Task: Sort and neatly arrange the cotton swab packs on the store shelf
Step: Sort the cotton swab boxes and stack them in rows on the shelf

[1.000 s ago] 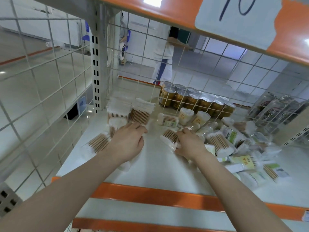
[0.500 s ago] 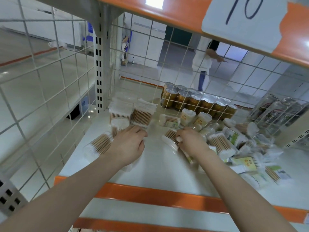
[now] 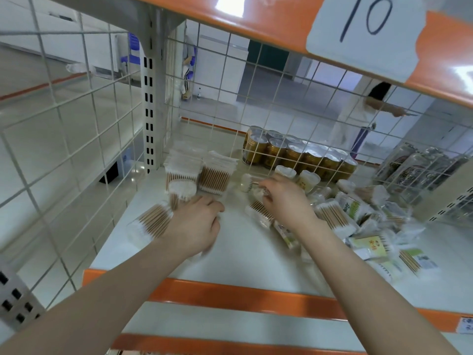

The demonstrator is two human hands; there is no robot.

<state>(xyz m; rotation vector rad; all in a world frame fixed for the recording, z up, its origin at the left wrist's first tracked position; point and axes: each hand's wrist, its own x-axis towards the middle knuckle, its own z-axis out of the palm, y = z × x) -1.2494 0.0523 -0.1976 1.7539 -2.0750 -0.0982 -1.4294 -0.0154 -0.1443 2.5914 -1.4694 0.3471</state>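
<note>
Shelf point(image 3: 245, 254): pale board with an orange front edge, wire mesh at the back and left side.
Stacked packs point(image 3: 199, 172): two neat piles of cotton swab packs in the back left corner, just beside the upright post, sticks pointing forward.
Round tub point(image 3: 182, 189): white swab tub lying in front of the left pile, touching it.
Loose pack point(image 3: 151, 222): clear pack of wooden-stick swabs lying slanted near the left mesh, partly under the left wrist.
Left hand point(image 3: 195, 226): palm down on the shelf, fingers bent over a flat clear pack whose edge shows below the palm; grip pressed on it, though whether curled round it cannot be told.
Right hand point(image 3: 284, 201): reaching toward the back, fingers curled, grip pinched on a small clear pack point(image 3: 261, 192) at the fingertips.
Pack under right wrist point(image 3: 259, 213): swab pack lying slanted on the shelf, just left of the wrist.
Jumbled heap point(image 3: 363, 226): many swab packs, some with green and yellow labels, lying every way on the right half of the shelf.
Small tubs point(image 3: 298, 175): pale lidded tubs upright near the back mesh, beyond the right hand.
Cans point(image 3: 294, 152): gold cans in rows behind the mesh.
Paper label point(image 3: 366, 34): white sheet marked 10 on the upper shelf edge.
Person point(image 3: 363, 116): blurred figure seen through the mesh, arm stretched out.
</note>
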